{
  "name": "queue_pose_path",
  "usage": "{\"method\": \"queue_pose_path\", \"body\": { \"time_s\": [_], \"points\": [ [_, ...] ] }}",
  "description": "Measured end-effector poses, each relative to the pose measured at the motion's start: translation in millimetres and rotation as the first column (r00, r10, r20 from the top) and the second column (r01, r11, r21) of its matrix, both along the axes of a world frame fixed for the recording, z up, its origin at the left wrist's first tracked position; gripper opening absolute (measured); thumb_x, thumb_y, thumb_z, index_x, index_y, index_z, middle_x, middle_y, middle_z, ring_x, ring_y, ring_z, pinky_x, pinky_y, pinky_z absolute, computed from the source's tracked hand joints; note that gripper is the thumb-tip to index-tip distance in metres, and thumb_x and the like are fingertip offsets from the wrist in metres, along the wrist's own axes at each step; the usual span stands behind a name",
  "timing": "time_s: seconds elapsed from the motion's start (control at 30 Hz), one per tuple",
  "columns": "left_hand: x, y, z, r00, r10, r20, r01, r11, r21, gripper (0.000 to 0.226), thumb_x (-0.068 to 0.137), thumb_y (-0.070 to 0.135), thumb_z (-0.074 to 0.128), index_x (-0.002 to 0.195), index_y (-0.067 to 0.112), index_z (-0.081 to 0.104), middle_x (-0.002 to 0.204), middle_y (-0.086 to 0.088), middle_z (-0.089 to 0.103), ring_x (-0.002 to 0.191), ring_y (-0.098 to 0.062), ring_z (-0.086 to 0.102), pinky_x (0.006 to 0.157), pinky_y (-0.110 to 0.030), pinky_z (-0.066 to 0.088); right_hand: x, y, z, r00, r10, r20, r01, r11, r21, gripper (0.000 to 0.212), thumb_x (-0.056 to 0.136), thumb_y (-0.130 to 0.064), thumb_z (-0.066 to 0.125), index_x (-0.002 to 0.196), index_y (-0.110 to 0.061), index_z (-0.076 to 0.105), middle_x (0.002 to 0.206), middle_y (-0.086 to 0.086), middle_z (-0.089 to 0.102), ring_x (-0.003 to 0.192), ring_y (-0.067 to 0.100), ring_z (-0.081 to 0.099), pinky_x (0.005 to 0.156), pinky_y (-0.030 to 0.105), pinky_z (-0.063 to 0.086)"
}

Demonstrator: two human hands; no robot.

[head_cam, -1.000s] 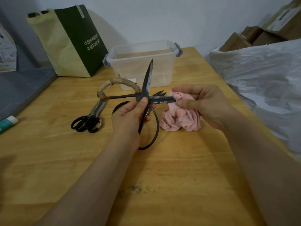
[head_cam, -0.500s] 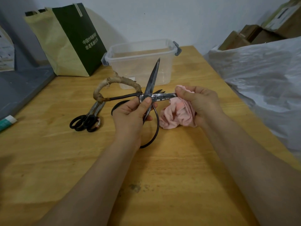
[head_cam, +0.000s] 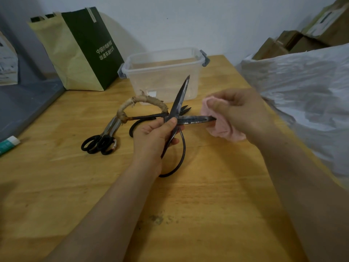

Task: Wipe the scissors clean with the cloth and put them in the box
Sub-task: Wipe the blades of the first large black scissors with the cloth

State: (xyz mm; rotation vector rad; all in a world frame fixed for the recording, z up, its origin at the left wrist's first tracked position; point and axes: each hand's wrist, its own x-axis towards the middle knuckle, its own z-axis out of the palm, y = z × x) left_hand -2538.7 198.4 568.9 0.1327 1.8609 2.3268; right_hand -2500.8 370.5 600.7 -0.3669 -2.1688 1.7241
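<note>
Pink cloth (head_cam: 221,130) round scissors (head_cam: 192,120) tip, right hand (head_cam: 243,112) grip — left hand (head_cam: 153,138) at pivot

Both arms were bare, entering the view at seven and four o'clock; the left hand (head_cam: 153,135) and right hand (head_cam: 243,112) were bare too, the right one blurred.

A wooden counter (head_cam: 207,214) is standing against a pale wall (head_cam: 188,21), a green bag (head_cam: 79,50) is leaning at its back left, and cardboard boxes (head_cam: 294,42) are piling up behind a crinkled plastic sheet (head_cam: 302,87) at right.
</note>
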Motion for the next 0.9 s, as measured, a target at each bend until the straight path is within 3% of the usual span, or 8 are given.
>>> {"method": "queue_pose_path", "body": {
  "time_s": [0.1,0.2,0.37,0.53,0.6,0.67,0.73,0.9],
  "points": [
    [-0.2,0.2,0.7,1.0,0.008,-0.003,-0.008,1.0,0.005,0.03,0.087,0.007,0.065,0.064,0.022,0.077,0.082,-0.005,0.075,0.083,-0.02,0.069,0.051,-0.02,0.051,0.1,-2.5,-3.7,0.992,0.09,0.09,-0.085,0.995,-0.059,0.006,0.085,-0.015,0.069,0.085,-0.009,0.071,0.079,0.02,0.069,0.06,0.025,0.07,0.058,0.05,0.059],
    [1.5,2.1,1.4,0.999,-0.034,-0.039,0.034,0.999,-0.001,0.05,0.088,0.006,0.063,0.053,0.04,0.072,0.078,-0.002,0.075,0.083,-0.019,0.069,0.052,-0.02,0.05,-5.9,7.7,-4.6,0.977,-0.16,-0.141,0.176,0.978,0.112,0.013,0.088,-0.024,0.066,0.079,-0.033,0.069,0.074,-0.015,0.068,0.064,-0.007,0.064,0.056,0.013,0.052],
    [0.4,3.9,-2.8,0.997,-0.077,-0.013,0.077,0.997,0.001,0.012,0.084,0.006,0.067,0.078,0.013,0.075,0.086,-0.011,0.075,0.081,-0.017,0.072,0.049,-0.019,0.049,-12.6,14.1,-4.4,0.812,-0.299,-0.501,0.372,0.927,0.048,0.025,0.087,-0.011,0.063,0.1,-0.032,0.064,0.094,-0.029,0.061,0.097,-0.013,0.058,0.087,0.01,0.046],
    [-0.3,5.1,-8.1,0.996,-0.09,0.018,0.09,0.996,0.002,0.004,0.083,0.006,0.069,0.085,0.007,0.072,0.086,-0.013,0.074,0.08,-0.018,0.072,0.049,-0.018,0.048,-14.3,14.1,-4.8,0.767,-0.287,-0.573,0.389,0.919,0.061,0.028,0.085,-0.005,0.063,0.097,-0.03,0.063,0.096,-0.021,0.062,0.094,-0.005,0.06,0.08,0.011,0.047],
    [-0.8,5.5,-8.6,0.996,-0.082,0.023,0.082,0.997,-0.003,0.004,0.083,0.006,0.069,0.085,0.007,0.072,0.084,-0.013,0.074,0.08,-0.018,0.071,0.049,-0.018,0.048,-13.8,9.4,-8.0,0.884,-0.173,-0.434,0.257,0.956,0.143,0.03,0.082,-0.003,0.064,0.086,-0.033,0.065,0.09,-0.015,0.066,0.086,0.002,0.065,0.069,0.017,0.053],
    [-1.6,5.3,-8.7,0.997,-0.072,0.03,0.072,0.997,0.008,0.004,0.084,0.007,0.068,0.086,0.006,0.071,0.084,-0.014,0.074,0.08,-0.019,0.071,0.049,-0.019,0.048,-13.5,3.9,-10.2,0.999,-0.017,-0.04,0.022,0.99,0.138,0.018,0.08,-0.008,0.07,0.08,-0.026,0.07,0.079,-0.005,0.071,0.071,0.013,0.07,0.054,0.026,0.056],
    [-2.9,4.2,-8.0,0.997,-0.064,0.047,0.062,0.998,0.03,0.007,0.085,0.007,0.066,0.089,0.003,0.07,0.087,-0.014,0.074,0.08,-0.021,0.072,0.048,-0.021,0.049,-12.5,6.8,-11.7,0.955,0.096,0.282,-0.13,0.986,0.104,0.004,0.079,-0.014,0.074,0.082,-0.015,0.072,0.072,0.001,0.072,0.065,0.015,0.07,0.051,0.027,0.056],
    [-4.6,1.6,-8.3,0.996,-0.071,0.049,0.071,0.997,-0.004,0.007,0.088,0.008,0.064,0.09,0.005,0.07,0.085,-0.013,0.074,0.078,-0.02,0.072,0.048,-0.02,0.049,-14.7,24.1,-11.6,0.991,-0.131,0.023,0.131,0.991,0.018,0.01,0.079,-0.014,0.073,0.072,-0.021,0.07,0.077,0.002,0.068,0.079,0.017,0.065,0.067,0.028,0.052]
  ]
}}
